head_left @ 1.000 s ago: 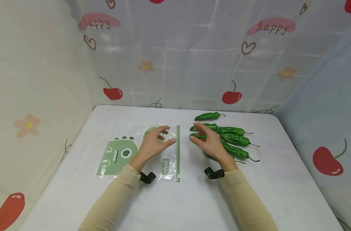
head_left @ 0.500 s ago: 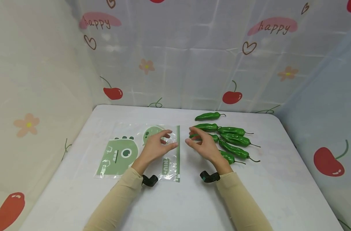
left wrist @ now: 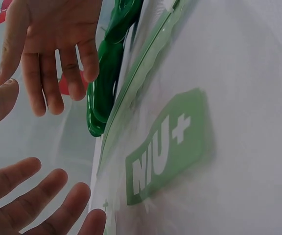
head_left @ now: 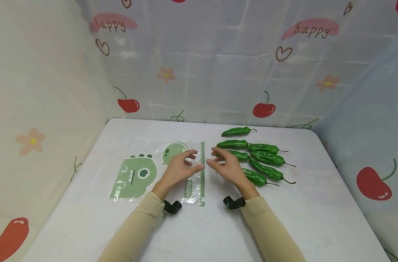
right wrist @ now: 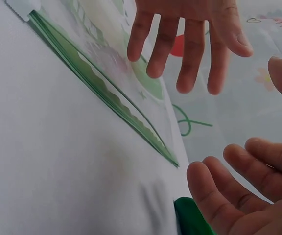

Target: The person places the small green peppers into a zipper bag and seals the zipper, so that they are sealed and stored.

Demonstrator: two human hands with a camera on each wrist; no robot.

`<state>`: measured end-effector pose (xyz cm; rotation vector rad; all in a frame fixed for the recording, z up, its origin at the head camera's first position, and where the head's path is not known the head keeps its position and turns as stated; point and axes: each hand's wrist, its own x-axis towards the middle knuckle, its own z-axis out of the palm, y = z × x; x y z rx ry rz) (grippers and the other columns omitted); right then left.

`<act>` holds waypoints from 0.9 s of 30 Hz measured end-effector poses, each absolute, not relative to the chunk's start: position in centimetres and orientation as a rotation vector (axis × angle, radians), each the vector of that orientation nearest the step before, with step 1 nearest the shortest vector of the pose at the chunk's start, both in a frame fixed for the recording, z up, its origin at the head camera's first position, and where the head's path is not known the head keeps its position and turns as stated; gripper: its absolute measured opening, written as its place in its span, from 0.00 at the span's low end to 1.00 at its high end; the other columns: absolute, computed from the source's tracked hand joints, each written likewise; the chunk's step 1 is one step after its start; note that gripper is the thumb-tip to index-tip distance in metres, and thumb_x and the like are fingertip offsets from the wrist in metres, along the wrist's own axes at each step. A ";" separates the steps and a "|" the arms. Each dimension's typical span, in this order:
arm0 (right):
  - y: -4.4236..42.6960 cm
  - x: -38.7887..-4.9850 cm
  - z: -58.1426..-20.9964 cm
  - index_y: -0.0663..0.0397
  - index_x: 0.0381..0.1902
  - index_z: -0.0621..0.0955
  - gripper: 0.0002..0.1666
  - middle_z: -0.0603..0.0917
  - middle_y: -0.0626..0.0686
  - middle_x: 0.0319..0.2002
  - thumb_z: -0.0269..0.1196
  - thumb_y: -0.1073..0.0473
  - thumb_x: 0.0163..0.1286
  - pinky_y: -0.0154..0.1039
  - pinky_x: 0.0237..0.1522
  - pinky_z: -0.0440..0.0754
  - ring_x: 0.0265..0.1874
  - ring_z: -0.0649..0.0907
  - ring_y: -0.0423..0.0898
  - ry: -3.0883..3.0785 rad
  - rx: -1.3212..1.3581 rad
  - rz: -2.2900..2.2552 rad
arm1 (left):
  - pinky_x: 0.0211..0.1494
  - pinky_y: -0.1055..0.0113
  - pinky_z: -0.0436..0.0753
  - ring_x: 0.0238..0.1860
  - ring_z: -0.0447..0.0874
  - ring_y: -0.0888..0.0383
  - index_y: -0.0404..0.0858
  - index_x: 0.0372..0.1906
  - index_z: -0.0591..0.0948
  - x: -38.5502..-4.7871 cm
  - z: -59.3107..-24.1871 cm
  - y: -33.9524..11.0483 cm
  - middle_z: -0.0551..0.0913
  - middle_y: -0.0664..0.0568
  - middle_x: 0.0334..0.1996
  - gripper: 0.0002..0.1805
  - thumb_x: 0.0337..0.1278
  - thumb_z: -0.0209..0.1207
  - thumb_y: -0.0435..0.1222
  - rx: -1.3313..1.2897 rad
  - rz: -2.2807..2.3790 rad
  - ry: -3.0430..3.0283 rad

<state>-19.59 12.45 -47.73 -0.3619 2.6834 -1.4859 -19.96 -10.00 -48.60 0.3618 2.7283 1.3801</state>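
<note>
On the left, a clear plastic zip bag printed with green cartoon figures (head_left: pixel 133 178) lies flat on the white-covered tabletop (head_left: pixel 205 233), looking unfilled. Its green zip strip (head_left: pixel 202 185) forms the right-hand edge, with a small white slider (right wrist: pixel 21 7) at the end nearest the person; in the right wrist view the strip seems slightly parted, but I cannot tell whether the mouth is truly unsealed.

The left hand (head_left: pixel 177 169) hovers above the bag's right part, its fingers loosely bent, the thumb well apart from them, holding nothing. Facing it across a gap, the right hand (head_left: pixel 229 169) hangs just right of the strip, likewise with thumb and fingers parted and nothing between them.

Farther right, glossy green long peppers with thin curved stems (head_left: pixel 267 158) lie loose (seven show, one apart from the rest toward the back). All those visible are outside the bag, some partly hidden behind the right hand. Judging by this layout, handling has barely begun: no pepper is held, the bag is not lifted, and practically everything remains to be done.
</note>
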 end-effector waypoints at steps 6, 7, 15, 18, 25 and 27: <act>12.0 -19.5 -48.2 0.48 0.71 0.75 0.35 0.83 0.55 0.61 0.68 0.44 0.71 0.48 0.48 0.88 0.54 0.86 0.54 2.664 -0.304 -1.505 | 0.53 0.54 0.87 0.49 0.89 0.48 0.44 0.68 0.78 -19.8 -49.0 -9.8 0.86 0.46 0.56 0.37 0.55 0.73 0.52 0.381 1.403 2.722; 11.9 -19.5 -48.3 0.49 0.71 0.75 0.35 0.83 0.55 0.61 0.68 0.44 0.71 0.48 0.48 0.88 0.54 0.86 0.54 2.660 -0.299 -1.509 | 0.53 0.54 0.87 0.49 0.89 0.48 0.43 0.68 0.78 -19.8 -49.1 -9.8 0.87 0.46 0.56 0.37 0.55 0.73 0.52 0.382 1.403 2.721; 11.4 -19.6 -49.4 0.54 0.71 0.76 0.31 0.85 0.56 0.58 0.66 0.50 0.74 0.43 0.45 0.89 0.55 0.86 0.55 2.612 -0.262 -1.539 | 0.51 0.55 0.88 0.48 0.88 0.48 0.44 0.67 0.79 -19.8 -49.7 -9.5 0.87 0.47 0.55 0.35 0.54 0.75 0.47 0.354 1.385 2.737; 11.3 -19.8 -49.9 0.54 0.69 0.77 0.29 0.85 0.55 0.56 0.66 0.52 0.74 0.41 0.44 0.89 0.53 0.87 0.54 2.598 -0.246 -1.564 | 0.48 0.58 0.87 0.45 0.88 0.51 0.44 0.66 0.80 -19.7 -49.9 -9.4 0.87 0.48 0.53 0.33 0.55 0.75 0.47 0.353 1.369 2.750; 11.0 -20.3 -51.0 0.57 0.66 0.79 0.25 0.87 0.56 0.51 0.66 0.57 0.74 0.37 0.38 0.88 0.41 0.88 0.48 2.552 -0.211 -1.650 | 0.41 0.65 0.85 0.40 0.87 0.57 0.44 0.62 0.82 -19.8 -50.4 -9.3 0.88 0.51 0.50 0.30 0.55 0.74 0.49 0.346 1.352 2.763; 10.9 -20.5 -51.3 0.57 0.65 0.80 0.23 0.87 0.56 0.50 0.66 0.59 0.74 0.37 0.37 0.88 0.38 0.87 0.47 2.540 -0.197 -1.671 | 0.42 0.65 0.85 0.40 0.86 0.58 0.43 0.60 0.83 -19.8 -50.4 -9.2 0.89 0.50 0.48 0.29 0.55 0.74 0.49 0.352 1.336 2.764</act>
